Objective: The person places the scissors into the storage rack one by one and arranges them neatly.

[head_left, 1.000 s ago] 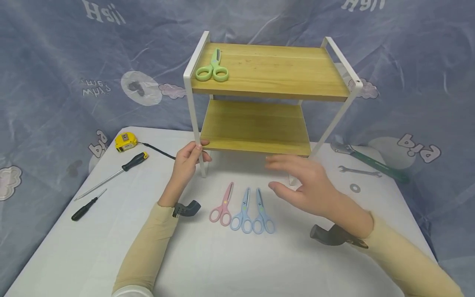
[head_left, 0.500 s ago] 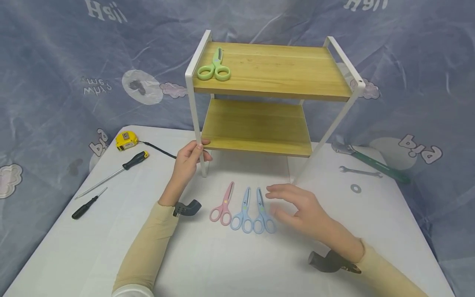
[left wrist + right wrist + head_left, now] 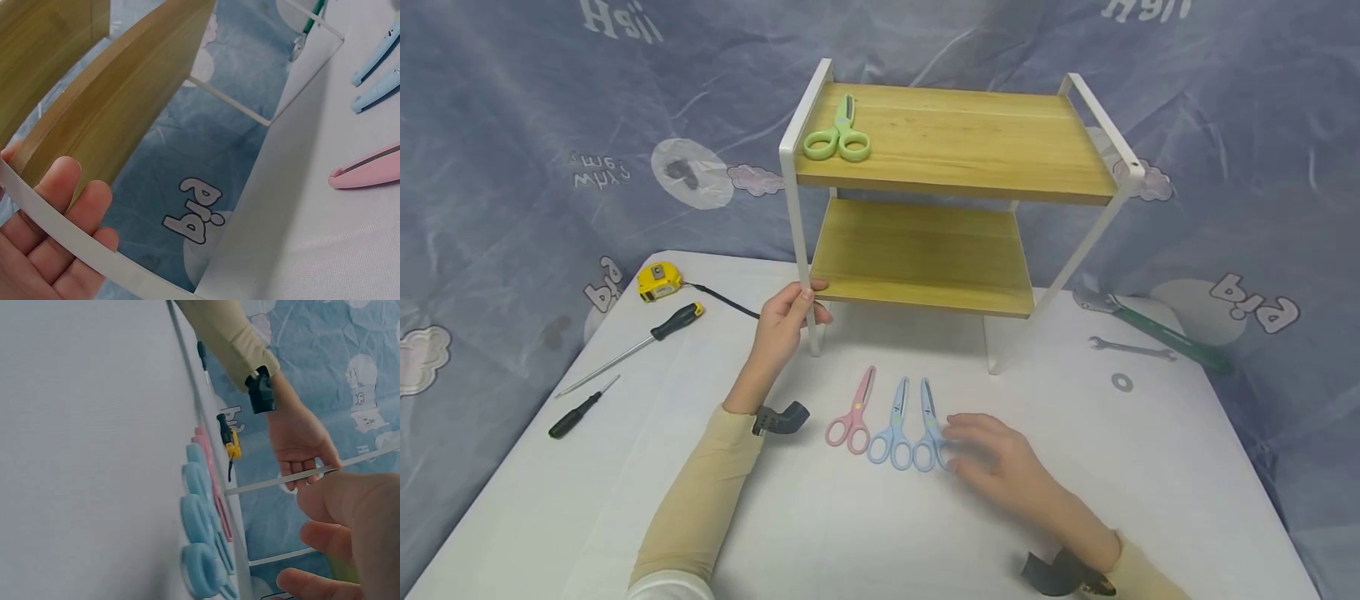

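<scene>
My left hand grips the front left white leg of a two-tier shelf, just beside its lower board. In the left wrist view the fingers curl round that white leg. My right hand, somewhat blurred, is over the table with fingers loosely bent and holding nothing. Its fingertips are beside the handles of the right blue scissors; I cannot tell whether they touch. Another pair of blue scissors and pink scissors lie to the left. Green scissors rest on the top board's left end.
On the table's left lie a yellow tape measure, a long screwdriver and a small screwdriver. To the right are a green-handled tool, a wrench and a washer. A patterned cloth hangs behind.
My right hand has come down and toward me, from in front of the shelf's lower right to beside the right blue scissors. The left hand keeps its grip on the leg.
</scene>
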Available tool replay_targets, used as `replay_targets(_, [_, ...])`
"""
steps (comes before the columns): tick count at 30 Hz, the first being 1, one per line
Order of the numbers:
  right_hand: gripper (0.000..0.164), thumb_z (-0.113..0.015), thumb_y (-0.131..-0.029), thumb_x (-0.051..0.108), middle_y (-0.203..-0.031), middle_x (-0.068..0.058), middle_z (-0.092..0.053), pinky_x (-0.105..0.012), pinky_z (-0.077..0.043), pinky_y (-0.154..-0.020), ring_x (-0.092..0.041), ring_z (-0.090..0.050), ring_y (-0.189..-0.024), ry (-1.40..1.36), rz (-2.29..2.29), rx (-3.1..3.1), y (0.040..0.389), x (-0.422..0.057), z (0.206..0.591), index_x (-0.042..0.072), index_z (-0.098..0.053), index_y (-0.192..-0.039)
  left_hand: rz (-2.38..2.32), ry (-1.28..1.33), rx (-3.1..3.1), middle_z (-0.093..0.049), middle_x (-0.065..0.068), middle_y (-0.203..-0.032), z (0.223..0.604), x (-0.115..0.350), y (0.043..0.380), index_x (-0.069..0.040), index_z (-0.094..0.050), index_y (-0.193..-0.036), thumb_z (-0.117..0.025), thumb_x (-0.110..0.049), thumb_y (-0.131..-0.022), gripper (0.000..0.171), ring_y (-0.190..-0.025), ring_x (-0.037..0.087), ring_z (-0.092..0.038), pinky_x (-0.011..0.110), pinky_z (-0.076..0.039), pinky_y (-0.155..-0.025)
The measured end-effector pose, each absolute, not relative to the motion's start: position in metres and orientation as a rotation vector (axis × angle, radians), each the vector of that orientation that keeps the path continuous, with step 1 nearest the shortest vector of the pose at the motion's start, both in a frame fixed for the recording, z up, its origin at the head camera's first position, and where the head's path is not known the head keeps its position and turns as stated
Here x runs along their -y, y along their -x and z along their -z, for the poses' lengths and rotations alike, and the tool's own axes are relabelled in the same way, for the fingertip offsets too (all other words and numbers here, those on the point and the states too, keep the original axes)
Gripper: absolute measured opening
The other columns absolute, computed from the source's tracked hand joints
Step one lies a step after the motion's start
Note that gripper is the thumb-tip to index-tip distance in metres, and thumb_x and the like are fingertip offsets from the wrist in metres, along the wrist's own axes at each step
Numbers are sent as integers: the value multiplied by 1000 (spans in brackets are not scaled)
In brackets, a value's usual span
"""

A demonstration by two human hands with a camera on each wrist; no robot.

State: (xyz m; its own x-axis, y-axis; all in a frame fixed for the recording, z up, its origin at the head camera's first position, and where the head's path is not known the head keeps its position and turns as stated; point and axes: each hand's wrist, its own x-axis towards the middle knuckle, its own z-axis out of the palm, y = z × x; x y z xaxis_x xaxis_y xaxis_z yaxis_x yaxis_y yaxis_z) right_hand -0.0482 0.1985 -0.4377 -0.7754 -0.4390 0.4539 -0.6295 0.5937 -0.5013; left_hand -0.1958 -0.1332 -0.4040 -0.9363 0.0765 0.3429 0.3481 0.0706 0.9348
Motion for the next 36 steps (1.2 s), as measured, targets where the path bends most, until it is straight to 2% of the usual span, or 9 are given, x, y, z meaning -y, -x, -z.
replay_targets(3, [39,-84,-72,5,-121,-10,-72,-29,-53,-100,-31,-67,-112,-840,-942,2562,46,-199,449,14,-75,-109,1972,431,2143,-67,30,-82,404,133,196,6,-64,-122,-45,-15,-109,32,-83,10,-70,41,-56,-91])
replay_targets(6, [38,-86,-71,8,-123,-10,-71,-47,-54,-95,-32,-67,-115,-805,-908,2611,44,-198,455,16,-75,-107,1977,433,2138,-66,30,-81,404,132,195,7,-64,-122,-45,-15,-109,32,-82,8,-69,46,-55,-92])
replay_targets(8, [37,-87,-72,10,-125,-10,-71,-52,-53,-95,-33,-66,-117,-790,-900,2646,44,-197,457,16,-75,-106,1980,436,2133,-66,30,-80,403,131,195,7,-64,-122,-45,-15,-109,32,-81,7,-69,51,-55,-93])
replay_targets(11, [37,-88,-72,12,-127,-9,-70,-53,-53,-97,-34,-65,-119,-768,-893,2689,43,-196,461,18,-75,-105,1980,440,2129,-66,31,-81,403,131,195,7,-64,-122,-45,-15,-109,32,-81,7,-69,52,-55,-94])
replay_targets(19, [38,-89,-67,13,-128,-9,-69,-55,-48,-101,-35,-62,-123,-750,-882,2691,44,-198,470,20,-74,-102,1983,447,2142,-67,29,-81,404,130,197,6,-64,-123,-45,-17,-109,33,-83,6,-70,44,-56,-93])
replay_targets(23, [36,-89,-66,12,-127,-8,-70,-56,-45,-103,-36,-60,-124,-752,-889,2685,46,-199,475,20,-74,-98,2001,453,2134,-66,30,-81,403,130,197,7,-63,-122,-45,-16,-109,33,-82,7,-70,49,-56,-95])
replay_targets(29, [32,-89,-67,9,-125,-6,-71,-55,-43,-105,-37,-59,-125,-749,-868,2685,51,-198,482,20,-73,-94,2006,445,2115,-68,21,-77,403,132,198,7,-64,-122,-44,-15,-109,33,-80,6,-70,55,-54,-96])
replay_targets(33, [31,-89,-68,9,-125,-6,-72,-55,-43,-105,-37,-59,-125,-739,-870,2697,53,-198,484,20,-73,-92,2004,438,2116,-69,13,-75,403,133,198,7,-64,-122,-44,-15,-109,33,-79,5,-71,55,-54,-96])
replay_targets(36, [27,-89,-68,10,-124,-6,-72,-56,-43,-105,-37,-60,-125,-741,-855,2701,53,-198,484,20,-73,-87,2004,433,2122,-70,13,-75,404,133,198,7,-64,-122,-44,-16,-109,33,-79,5,-71,53,-55,-96])
